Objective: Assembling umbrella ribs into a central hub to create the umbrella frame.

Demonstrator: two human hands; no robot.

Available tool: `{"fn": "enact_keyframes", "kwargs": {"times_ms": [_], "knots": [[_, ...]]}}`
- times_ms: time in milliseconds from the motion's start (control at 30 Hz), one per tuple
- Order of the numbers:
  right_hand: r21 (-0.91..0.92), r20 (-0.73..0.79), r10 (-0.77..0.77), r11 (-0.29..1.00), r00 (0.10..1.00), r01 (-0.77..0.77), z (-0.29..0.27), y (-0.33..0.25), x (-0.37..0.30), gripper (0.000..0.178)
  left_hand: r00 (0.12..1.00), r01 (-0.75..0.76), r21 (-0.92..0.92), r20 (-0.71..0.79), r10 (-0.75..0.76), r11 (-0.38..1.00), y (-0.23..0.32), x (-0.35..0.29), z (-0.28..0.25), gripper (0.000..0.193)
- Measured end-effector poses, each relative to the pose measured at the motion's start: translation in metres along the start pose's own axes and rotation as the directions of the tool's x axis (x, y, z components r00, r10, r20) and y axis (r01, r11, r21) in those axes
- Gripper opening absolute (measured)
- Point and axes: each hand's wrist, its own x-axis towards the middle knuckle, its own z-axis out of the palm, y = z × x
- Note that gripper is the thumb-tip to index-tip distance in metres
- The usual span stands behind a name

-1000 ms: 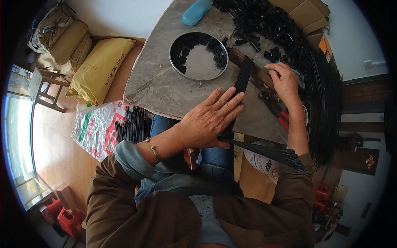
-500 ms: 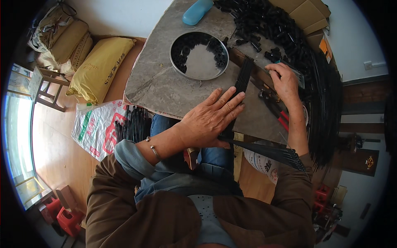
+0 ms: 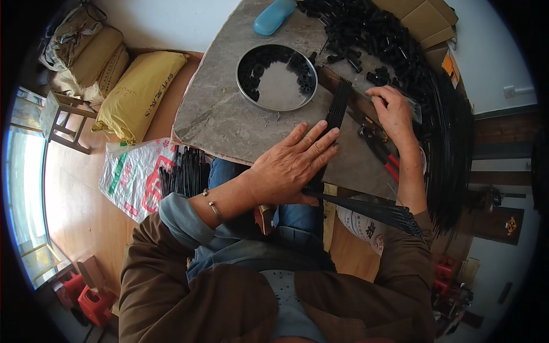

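Several slim black plastic-looking rods (image 3: 338,106) lie mid-frame on the grey marbled table (image 3: 209,120), the left hand (image 3: 294,163) flat over them — apparently steadying; right of centre, the right hand (image 3: 394,117) curls narrow, hold unclear — next likely calls for even alignment.

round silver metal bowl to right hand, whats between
In the head view, part of a bundle of thin black rods and a long brown strip lie between the bowl and right hand.
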Motion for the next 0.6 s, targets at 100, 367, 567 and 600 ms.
{"fn": "enact_keyframes", "kwargs": {"times_ms": [100,367,567,600], "knots": [[-0.012,0.01,0.014,1.0,1.0,-0.014,-0.0001,0.0034,-0.0013,0.014,1.0,-0.004,-0.006,-0.011,0.003,1.0,-0.0001,-0.0009,0.0003,0.1],[-0.024,0.008,-0.006,1.0,1.0,0.006,-0.0003,0.0008,-0.001,0.014,1.0,-0.003,-0.009,-0.009,0.003,1.0,0.0002,0.0003,-0.0001,0.101],[-0.03,0.006,-0.017,0.999,1.0,0.017,0.0011,0.0005,0.0029,0.014,1.0,0.001,-0.011,-0.013,-0.001,1.0,0.0,-0.0016,-0.0001,0.102],[-0.037,0.005,-0.031,0.999,1.0,0.031,0.0012,0.0006,0.0041,0.014,1.0,0.001,-0.012,-0.013,-0.001,1.0,0.0,-0.0013,-0.0003,0.102]]}}
